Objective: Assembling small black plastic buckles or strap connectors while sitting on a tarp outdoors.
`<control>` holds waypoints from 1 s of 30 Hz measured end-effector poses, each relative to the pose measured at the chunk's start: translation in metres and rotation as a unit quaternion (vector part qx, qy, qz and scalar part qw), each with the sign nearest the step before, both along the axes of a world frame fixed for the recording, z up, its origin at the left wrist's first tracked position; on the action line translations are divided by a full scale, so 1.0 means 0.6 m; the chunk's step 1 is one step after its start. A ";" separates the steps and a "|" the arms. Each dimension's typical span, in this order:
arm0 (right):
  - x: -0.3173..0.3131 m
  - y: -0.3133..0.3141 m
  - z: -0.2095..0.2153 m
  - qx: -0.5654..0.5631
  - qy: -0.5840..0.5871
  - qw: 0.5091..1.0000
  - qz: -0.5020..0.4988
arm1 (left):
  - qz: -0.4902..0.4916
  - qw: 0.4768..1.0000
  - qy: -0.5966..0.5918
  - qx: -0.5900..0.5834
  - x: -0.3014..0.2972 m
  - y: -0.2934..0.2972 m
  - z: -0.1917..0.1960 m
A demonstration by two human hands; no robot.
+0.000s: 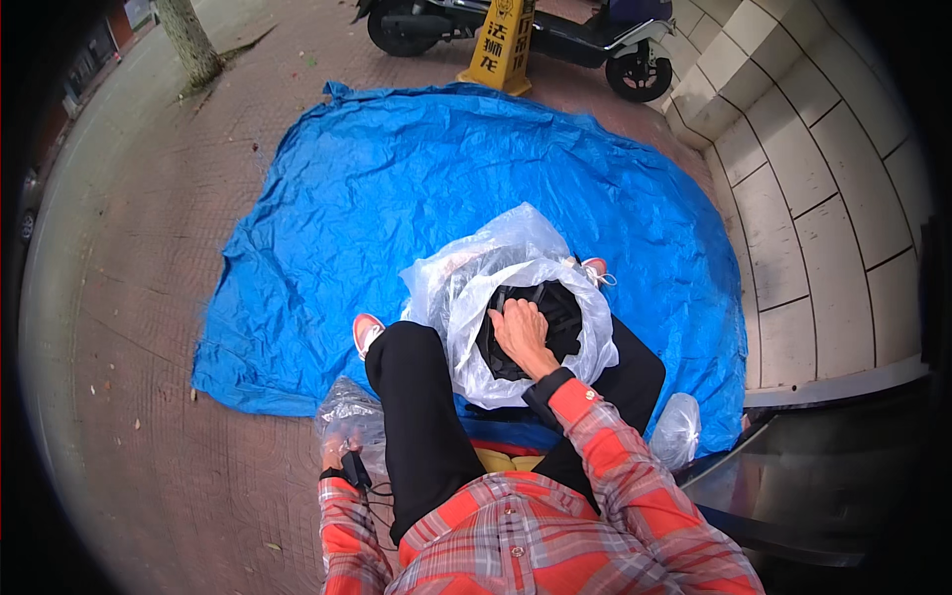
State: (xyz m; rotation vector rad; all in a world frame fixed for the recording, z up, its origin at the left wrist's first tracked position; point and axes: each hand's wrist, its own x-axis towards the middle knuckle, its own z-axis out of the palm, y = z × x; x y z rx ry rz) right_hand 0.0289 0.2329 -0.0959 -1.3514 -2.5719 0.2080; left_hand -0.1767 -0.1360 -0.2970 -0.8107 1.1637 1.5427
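Note:
A large translucent white plastic bag stands between my knees, its mouth spread wide and its rim folded outward. Inside are several black strip-like pieces whose kind I cannot make out. My right hand reaches into the mouth from the near side, fingers bent down onto the black pieces and tips partly hidden. Low on the left, beside my thigh, my left hand is in or behind a crinkled clear plastic bag. Its fingers are blurred by the plastic. A black box with a cable is at that wrist.
A wrinkled blue tarp lies under the bag and my feet, on brick paving. Another clear plastic bag rests at the right. Beyond the tarp are a yellow floor sign and a scooter. A tiled wall borders the right.

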 end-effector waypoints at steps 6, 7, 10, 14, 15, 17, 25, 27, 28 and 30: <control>-0.016 0.007 0.035 -0.236 0.135 0.954 -0.123 | -0.184 0.951 0.246 0.041 0.001 -0.081 0.018; 0.013 0.017 0.037 -0.225 0.150 0.954 -0.132 | 0.065 0.992 -0.103 0.045 0.013 -0.032 0.053; 0.063 0.009 0.072 -0.407 0.238 0.877 -0.086 | 0.014 0.992 -0.123 0.020 -0.002 -0.036 0.081; 0.120 -0.012 0.101 -0.555 0.355 0.745 -0.109 | -0.118 0.977 -0.179 0.022 -0.008 -0.057 0.072; 0.131 -0.019 0.104 -0.555 0.356 0.744 -0.109 | -0.159 0.976 -0.145 0.012 -0.005 -0.061 0.078; 0.155 -0.037 0.095 -0.580 0.460 0.661 -0.121 | -0.156 0.976 -0.144 0.044 0.012 -0.061 0.107; 0.199 -0.080 0.093 -0.572 0.485 0.660 -0.057 | -0.155 0.953 0.042 0.258 0.068 -0.109 0.217; 0.206 -0.082 0.086 -0.580 0.496 0.645 -0.044 | -0.113 0.953 0.039 0.277 0.074 -0.106 0.226; 0.200 -0.087 0.091 -0.582 0.492 0.646 -0.047 | -0.099 0.956 0.044 0.271 0.080 -0.101 0.233; 0.193 -0.097 0.099 -0.583 0.491 0.645 -0.046 | -0.008 0.953 0.036 0.300 0.086 -0.086 0.257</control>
